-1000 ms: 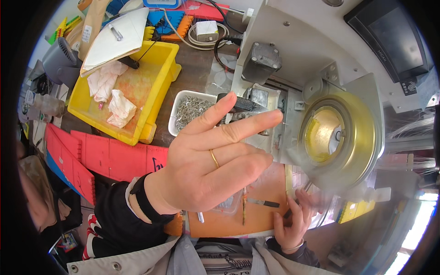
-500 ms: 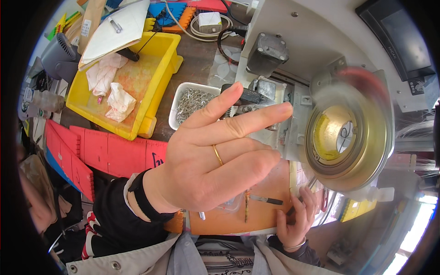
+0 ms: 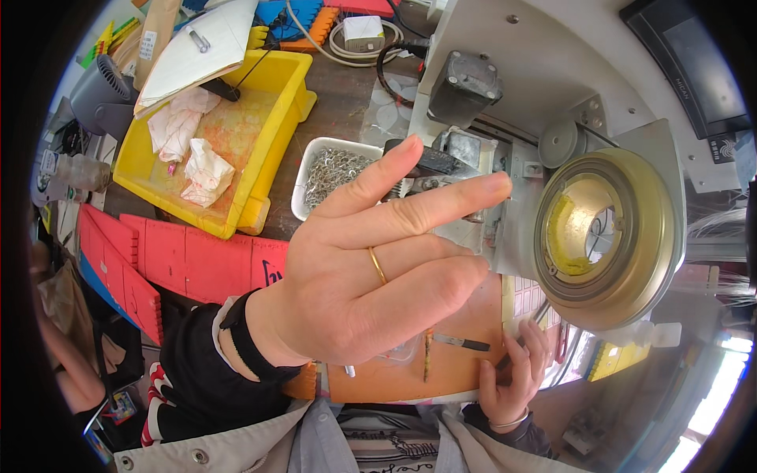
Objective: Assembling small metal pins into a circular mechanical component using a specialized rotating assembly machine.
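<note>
My left hand spreads across the middle, back up, a gold ring on one finger and a black band round the wrist. Two of its fingers stretch out; the others bend down, and the thumb and fingertips beneath are hidden, so anything pinched there does not show. Under and beyond it are clamp-like metal parts of a machine. My right hand, lower right, has its fingers curled round a thin dark rod-like tool. Close to its right side stands a brass-coloured ring-shaped machine head, yellow inside its opening.
A white tray of small metal pieces lies beyond my left hand. Further left are a yellow bin with crumpled tissues and red foam boards. An orange board carries a thin dark-handled tool. A grey pulley and a screen are at right.
The blurred reddish and grey patch above the brass head is gone; a grey pulley shows sharply there. The view has shifted slightly. Both hands keep nearly the same pose.
</note>
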### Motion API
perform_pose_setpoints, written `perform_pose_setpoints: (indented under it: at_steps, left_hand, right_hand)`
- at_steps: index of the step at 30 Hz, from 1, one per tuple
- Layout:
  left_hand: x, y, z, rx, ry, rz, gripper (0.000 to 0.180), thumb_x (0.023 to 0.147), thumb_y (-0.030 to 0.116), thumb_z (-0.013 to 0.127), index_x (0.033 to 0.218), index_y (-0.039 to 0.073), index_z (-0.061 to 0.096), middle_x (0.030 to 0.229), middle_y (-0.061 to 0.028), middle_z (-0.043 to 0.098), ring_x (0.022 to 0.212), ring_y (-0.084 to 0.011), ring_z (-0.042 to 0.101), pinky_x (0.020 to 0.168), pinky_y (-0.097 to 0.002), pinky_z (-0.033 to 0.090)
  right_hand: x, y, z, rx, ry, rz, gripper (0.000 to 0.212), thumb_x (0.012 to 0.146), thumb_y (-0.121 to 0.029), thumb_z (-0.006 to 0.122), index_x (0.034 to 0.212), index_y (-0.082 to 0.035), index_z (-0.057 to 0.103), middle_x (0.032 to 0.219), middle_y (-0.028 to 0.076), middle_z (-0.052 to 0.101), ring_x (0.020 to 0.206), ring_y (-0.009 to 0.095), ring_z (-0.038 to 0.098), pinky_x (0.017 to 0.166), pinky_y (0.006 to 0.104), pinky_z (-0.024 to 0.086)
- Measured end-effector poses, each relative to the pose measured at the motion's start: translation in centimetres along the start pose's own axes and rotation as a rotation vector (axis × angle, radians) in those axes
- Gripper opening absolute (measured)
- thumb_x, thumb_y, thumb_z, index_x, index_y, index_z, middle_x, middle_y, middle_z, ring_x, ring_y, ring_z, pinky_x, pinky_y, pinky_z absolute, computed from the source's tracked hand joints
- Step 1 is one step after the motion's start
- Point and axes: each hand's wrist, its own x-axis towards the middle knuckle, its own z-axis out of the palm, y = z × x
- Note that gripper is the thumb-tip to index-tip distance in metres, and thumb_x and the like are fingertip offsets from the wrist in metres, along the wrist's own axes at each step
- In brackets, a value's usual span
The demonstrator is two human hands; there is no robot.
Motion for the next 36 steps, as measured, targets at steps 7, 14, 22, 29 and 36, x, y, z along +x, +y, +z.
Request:
perform_pose_setpoints:
  at_steps: [7,14,22,29,36]
  left_hand:
    - [0.05,0.07,0.10,-0.010,0.013,-0.013,0.014,0.081,0.000,0.073,0.091,0.009,0.069,0.085,-0.0019,0.074,0.118,-0.0316,0.067,0.121,-0.0520,0.025]
    - [0.06,0.27,0.19,0.038,0.027,-0.011,0.016,0.079,0.000,0.074,0.093,0.007,0.070,0.081,-0.0043,0.073,0.117,-0.0308,0.068,0.120,-0.0531,0.028]
    - [0.16,0.42,0.03,0.054,0.039,-0.015,0.019,0.078,0.000,0.075,0.095,0.007,0.070,0.081,-0.0068,0.074,0.116,-0.0304,0.068,0.118,-0.0546,0.031]
    - [0.08,0.45,0.09,0.051,0.036,-0.023,0.019,0.078,0.000,0.075,0.095,0.007,0.070,0.083,-0.0073,0.074,0.115,-0.0302,0.069,0.118,-0.0543,0.031]
    - [0.10,0.27,-0.08,0.037,0.009,-0.019,0.017,0.079,0.000,0.075,0.093,0.007,0.071,0.084,-0.0055,0.073,0.116,-0.0298,0.068,0.118,-0.0545,0.030]
  right_hand:
    - [0.02,-0.06,0.00,0.022,-0.005,0.012,0.048,0.070,-0.013,0.077,0.116,-0.005,0.069,0.128,0.019,0.060,0.118,0.041,0.056,0.102,0.0520,0.041]
    - [-0.01,-0.03,0.03,0.016,0.002,0.010,0.047,0.070,-0.014,0.078,0.115,-0.004,0.069,0.125,0.019,0.060,0.116,0.041,0.056,0.101,0.0515,0.041]
    - [0.07,-0.13,-0.02,0.008,0.005,0.007,0.047,0.071,-0.015,0.078,0.115,-0.004,0.069,0.125,0.020,0.061,0.116,0.040,0.057,0.101,0.0508,0.041]
    - [-0.44,-0.20,0.12,0.043,-0.009,0.059,0.047,0.072,-0.015,0.078,0.117,-0.005,0.069,0.127,0.019,0.061,0.118,0.040,0.056,0.101,0.0500,0.042]
    - [-0.04,-0.01,-0.05,0.019,0.002,0.018,0.046,0.072,-0.014,0.078,0.116,-0.005,0.069,0.126,0.019,0.062,0.117,0.040,0.056,0.100,0.0494,0.042]
